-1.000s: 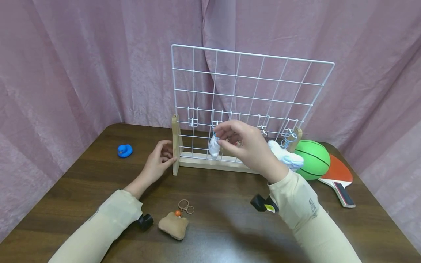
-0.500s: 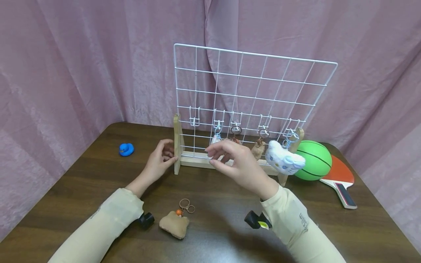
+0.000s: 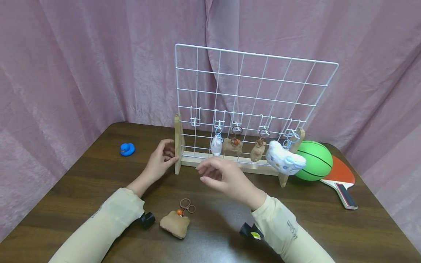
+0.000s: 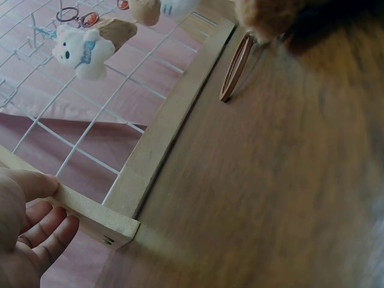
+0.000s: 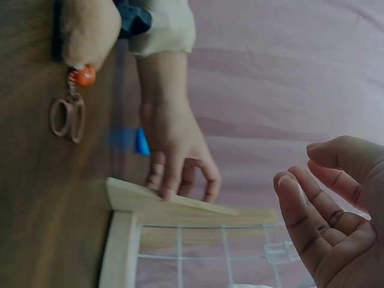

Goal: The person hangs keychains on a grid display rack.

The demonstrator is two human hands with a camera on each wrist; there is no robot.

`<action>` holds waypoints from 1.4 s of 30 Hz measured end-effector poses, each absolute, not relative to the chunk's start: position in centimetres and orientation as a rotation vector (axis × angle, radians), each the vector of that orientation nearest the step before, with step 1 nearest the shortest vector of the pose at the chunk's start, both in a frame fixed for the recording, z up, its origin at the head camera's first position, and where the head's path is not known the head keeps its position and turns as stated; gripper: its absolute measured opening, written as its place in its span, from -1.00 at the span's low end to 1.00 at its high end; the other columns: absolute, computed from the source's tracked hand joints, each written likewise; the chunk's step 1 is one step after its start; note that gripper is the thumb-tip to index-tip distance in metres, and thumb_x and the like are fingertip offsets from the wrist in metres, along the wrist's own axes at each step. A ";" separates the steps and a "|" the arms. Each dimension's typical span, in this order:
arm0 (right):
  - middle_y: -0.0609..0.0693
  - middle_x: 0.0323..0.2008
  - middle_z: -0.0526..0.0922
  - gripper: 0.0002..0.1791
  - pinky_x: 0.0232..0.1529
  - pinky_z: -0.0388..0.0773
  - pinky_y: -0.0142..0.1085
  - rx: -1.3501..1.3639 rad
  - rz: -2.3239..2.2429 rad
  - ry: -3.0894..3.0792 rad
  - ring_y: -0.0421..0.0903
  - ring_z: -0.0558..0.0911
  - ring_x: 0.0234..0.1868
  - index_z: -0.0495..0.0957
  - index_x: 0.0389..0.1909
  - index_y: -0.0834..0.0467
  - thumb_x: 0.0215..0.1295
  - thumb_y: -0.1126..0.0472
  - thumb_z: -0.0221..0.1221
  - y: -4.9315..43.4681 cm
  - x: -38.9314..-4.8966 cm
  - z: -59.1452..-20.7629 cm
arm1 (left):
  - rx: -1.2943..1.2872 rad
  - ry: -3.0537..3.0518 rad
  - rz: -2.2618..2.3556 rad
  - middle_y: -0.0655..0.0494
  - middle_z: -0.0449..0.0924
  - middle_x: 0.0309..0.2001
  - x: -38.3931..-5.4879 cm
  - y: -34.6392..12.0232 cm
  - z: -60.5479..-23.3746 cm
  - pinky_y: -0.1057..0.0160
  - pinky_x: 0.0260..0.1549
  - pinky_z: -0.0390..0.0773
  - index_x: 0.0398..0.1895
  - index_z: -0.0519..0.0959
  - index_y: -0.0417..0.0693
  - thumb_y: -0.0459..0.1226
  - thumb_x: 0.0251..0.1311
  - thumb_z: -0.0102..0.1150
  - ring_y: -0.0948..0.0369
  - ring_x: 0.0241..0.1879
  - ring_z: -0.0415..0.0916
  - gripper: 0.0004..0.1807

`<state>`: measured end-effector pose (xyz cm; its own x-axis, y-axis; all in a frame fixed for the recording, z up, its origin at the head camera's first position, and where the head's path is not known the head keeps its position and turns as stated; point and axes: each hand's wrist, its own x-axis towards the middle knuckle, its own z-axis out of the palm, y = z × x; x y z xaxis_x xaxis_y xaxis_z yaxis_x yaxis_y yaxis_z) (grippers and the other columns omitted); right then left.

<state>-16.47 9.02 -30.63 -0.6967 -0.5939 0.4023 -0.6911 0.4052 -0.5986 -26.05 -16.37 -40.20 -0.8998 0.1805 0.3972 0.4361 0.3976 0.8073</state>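
My left hand [image 3: 157,164] holds the left wooden upright [image 3: 178,146] of a white wire grid rack [image 3: 256,77], with the thumb on its edge in the left wrist view. My right hand [image 3: 227,179] hovers in front of the rack, fingers loosely curved with nothing between them. Behind it, a small white plush keychain [image 3: 216,145] hangs from a hook. To its right hang two brown plush keychains [image 3: 232,147] and a larger white plush keychain [image 3: 284,160]. A tan plush keychain [image 3: 175,224] with an orange bead and rings lies on the table between my forearms.
The leftmost hook [image 3: 195,121] on the grid carries nothing. A blue rubber duck [image 3: 127,149] sits at the left. At the right are a green ball [image 3: 314,160] and a red table tennis paddle [image 3: 342,182]. A pink curtain [image 3: 98,65] hangs behind the table.
My right hand has let go of the small white plush keychain, now hanging on its hook, and has drawn back toward me, down and left. My left hand has stayed at the upright.
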 end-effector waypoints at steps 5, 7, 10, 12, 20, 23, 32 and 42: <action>0.02 -0.20 0.69 -0.75 -0.24 0.59 -0.48 1.202 1.161 -2.547 -0.19 0.64 -0.27 0.58 -0.10 0.20 0.19 0.29 0.26 8.4 -16.5 -31.9 | -0.546 -2.407 -1.487 -0.26 0.52 -0.12 -26.0 -16.3 -40.2 0.51 -0.31 0.55 0.25 0.22 -0.24 -0.48 0.15 0.24 0.01 -0.20 0.53 -0.39; 0.02 -0.19 0.68 -0.75 -0.24 0.59 -0.47 1.205 1.170 -2.567 -0.20 0.64 -0.27 0.58 -0.09 0.19 0.19 0.29 0.26 8.1 -16.4 -32.3 | -0.545 -2.404 -1.481 -0.26 0.52 -0.12 -26.0 -16.3 -40.3 0.51 -0.31 0.55 0.24 0.22 -0.24 -0.49 0.15 0.24 0.01 -0.20 0.53 -0.39; 0.01 -0.19 0.68 -0.75 -0.23 0.60 -0.43 1.206 1.180 -2.597 -0.20 0.63 -0.26 0.57 -0.08 0.17 0.20 0.28 0.26 7.8 -16.4 -32.9 | -0.544 -2.402 -1.480 -0.26 0.53 -0.12 -26.0 -16.4 -40.3 0.51 -0.30 0.55 0.24 0.22 -0.25 -0.49 0.15 0.24 0.00 -0.20 0.53 -0.39; 0.01 -0.19 0.69 -0.75 -0.24 0.61 -0.41 1.210 1.187 -2.613 -0.20 0.63 -0.26 0.57 -0.08 0.17 0.21 0.27 0.26 7.7 -16.4 -33.3 | -0.548 -2.404 -1.474 -0.26 0.53 -0.12 -26.1 -16.4 -40.4 0.51 -0.29 0.55 0.25 0.22 -0.26 -0.49 0.15 0.24 0.00 -0.19 0.53 -0.39; 0.08 -0.22 0.69 -0.76 -0.22 0.63 -0.39 1.274 1.183 -2.679 -0.18 0.64 -0.25 0.56 -0.10 0.20 0.22 0.29 0.25 6.7 -16.8 -35.1 | -0.549 -2.402 -1.475 -0.26 0.53 -0.12 -26.1 -16.4 -40.5 0.51 -0.30 0.55 0.25 0.22 -0.28 -0.49 0.14 0.24 0.00 -0.20 0.53 -0.38; 0.10 -0.23 0.68 -0.75 -0.21 0.64 -0.35 1.279 1.173 -2.739 -0.17 0.64 -0.26 0.55 -0.08 0.22 0.21 0.30 0.25 6.3 -16.9 -35.7 | -0.548 -2.404 -1.474 -0.26 0.52 -0.12 -26.1 -16.4 -40.5 0.51 -0.30 0.55 0.25 0.22 -0.28 -0.49 0.14 0.24 0.00 -0.19 0.53 -0.38; 0.06 -0.21 0.67 -0.72 -0.20 0.59 -0.45 1.285 1.022 -2.862 -0.16 0.63 -0.26 0.55 -0.05 0.20 0.19 0.32 0.26 5.6 -17.3 -36.5 | -0.550 -2.417 -1.463 -0.27 0.52 -0.12 -26.0 -16.4 -40.4 0.48 -0.27 0.56 0.25 0.21 -0.28 -0.49 0.16 0.22 0.01 -0.18 0.53 -0.40; 0.01 -0.28 0.66 -0.76 -0.22 0.52 -0.50 1.302 0.891 -2.943 -0.17 0.62 -0.29 0.59 -0.12 0.18 0.19 0.27 0.29 4.8 -18.2 -37.9 | -0.547 -2.420 -1.467 -0.26 0.52 -0.12 -25.9 -16.4 -40.3 0.49 -0.28 0.56 0.26 0.21 -0.28 -0.49 0.17 0.22 0.01 -0.18 0.53 -0.39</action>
